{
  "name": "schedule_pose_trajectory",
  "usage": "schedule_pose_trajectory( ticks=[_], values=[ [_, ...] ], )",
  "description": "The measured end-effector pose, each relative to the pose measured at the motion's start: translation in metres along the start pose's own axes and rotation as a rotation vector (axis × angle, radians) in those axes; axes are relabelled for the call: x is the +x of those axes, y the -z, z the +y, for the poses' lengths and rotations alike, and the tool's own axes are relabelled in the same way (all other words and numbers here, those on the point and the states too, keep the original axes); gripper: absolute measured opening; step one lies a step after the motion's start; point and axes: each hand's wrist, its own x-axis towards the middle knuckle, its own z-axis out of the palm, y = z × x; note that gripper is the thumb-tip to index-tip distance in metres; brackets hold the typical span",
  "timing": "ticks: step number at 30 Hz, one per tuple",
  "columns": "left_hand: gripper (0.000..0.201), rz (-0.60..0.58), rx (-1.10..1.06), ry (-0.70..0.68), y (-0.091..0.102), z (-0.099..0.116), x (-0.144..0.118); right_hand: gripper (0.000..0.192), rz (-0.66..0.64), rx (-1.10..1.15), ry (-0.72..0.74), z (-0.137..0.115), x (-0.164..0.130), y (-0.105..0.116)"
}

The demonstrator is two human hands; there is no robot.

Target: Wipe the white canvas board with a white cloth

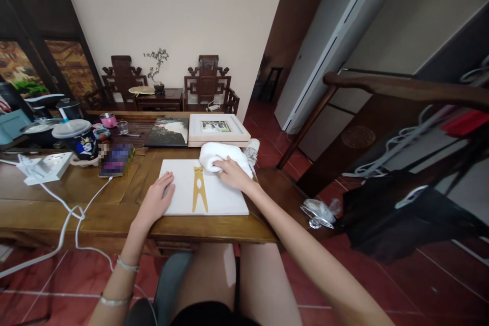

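Note:
A white canvas panel [221, 196] with a gold clothespin-like figure [199, 189] lies flat on the wooden table [95, 198] in front of me. My left hand [157, 197] rests flat on the panel's left edge, fingers apart. My right hand [232, 173] presses a bunched white cloth [219, 154] onto the panel's top right corner.
Behind the panel lie a framed picture [217, 128] and a dark canvas [169, 131]. To the left sit a phone [116, 159], a lidded drink cup [78, 137], a white power strip [46, 167] with trailing cables, and small cups. A dark wooden chair [382, 122] stands right.

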Motion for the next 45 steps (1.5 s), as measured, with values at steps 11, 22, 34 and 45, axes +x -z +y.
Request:
schedule_pose_trajectory(
  ticks=[11,22,34,45],
  values=[
    [0.042,-0.001,-0.003,-0.005,-0.001,0.001,0.000,0.043,-0.155,0.047,0.032,-0.057,-0.092,0.023],
    [0.044,0.005,0.003,-0.009,-0.002,-0.001,0.000,0.037,-0.113,0.175,0.018,-0.017,-0.076,0.031],
    [0.046,-0.010,0.004,0.003,0.001,0.001,0.001,0.044,-0.050,-0.070,-0.034,-0.062,0.023,-0.022],
    [0.044,-0.014,0.016,-0.029,0.000,0.001,0.001,0.050,-0.341,0.063,0.331,-0.109,-0.098,0.014]
  ],
)
